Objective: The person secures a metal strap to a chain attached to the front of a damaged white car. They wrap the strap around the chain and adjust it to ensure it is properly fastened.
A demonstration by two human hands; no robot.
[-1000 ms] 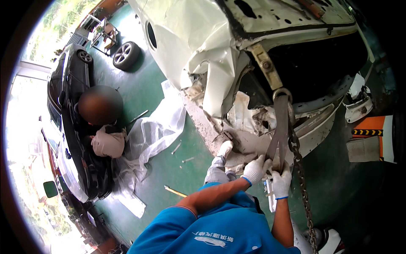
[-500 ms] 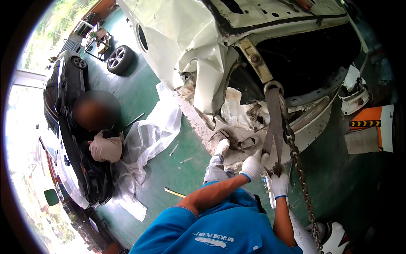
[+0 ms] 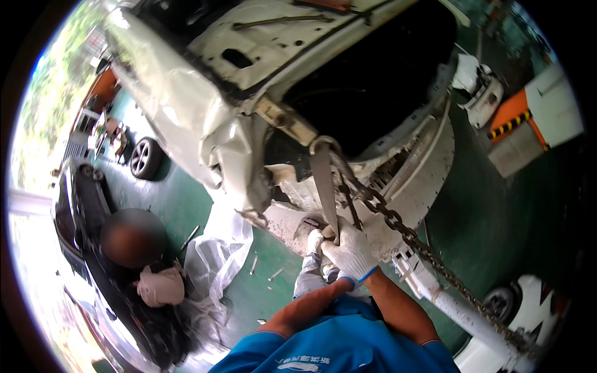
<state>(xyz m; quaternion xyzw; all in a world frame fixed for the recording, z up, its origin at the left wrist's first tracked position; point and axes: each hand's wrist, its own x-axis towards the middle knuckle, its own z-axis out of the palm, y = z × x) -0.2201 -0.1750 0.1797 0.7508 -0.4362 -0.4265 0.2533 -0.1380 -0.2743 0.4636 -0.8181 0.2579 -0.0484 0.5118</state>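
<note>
My right hand (image 3: 352, 253), in a white knit glove with a blue cuff, is closed on the lower end of a grey webbing strap (image 3: 324, 189). The strap hangs from a metal ring (image 3: 326, 147) at the end of a pale steel arm (image 3: 286, 119) fixed to the wrecked car body. My left hand (image 3: 346, 281) lies behind the right; only its cuffed wrist shows clearly, and its fingers are hidden. Beside the strap, a rusty chain (image 3: 398, 225) runs from the ring down to the lower right.
The crumpled white car body (image 3: 186, 118) stands ahead, its torn edges near the strap. At lower right is a white pole (image 3: 463, 317). A person in a pale top (image 3: 160, 286) is beside a dark car (image 3: 112, 286) at left, near plastic sheeting (image 3: 217, 248). A wheel (image 3: 145, 158) lies farther back.
My right hand has come up and across to my left hand, now covering it. The strap's spread lower part is drawn together in my grip. The view has turned, and the chain slants more.
</note>
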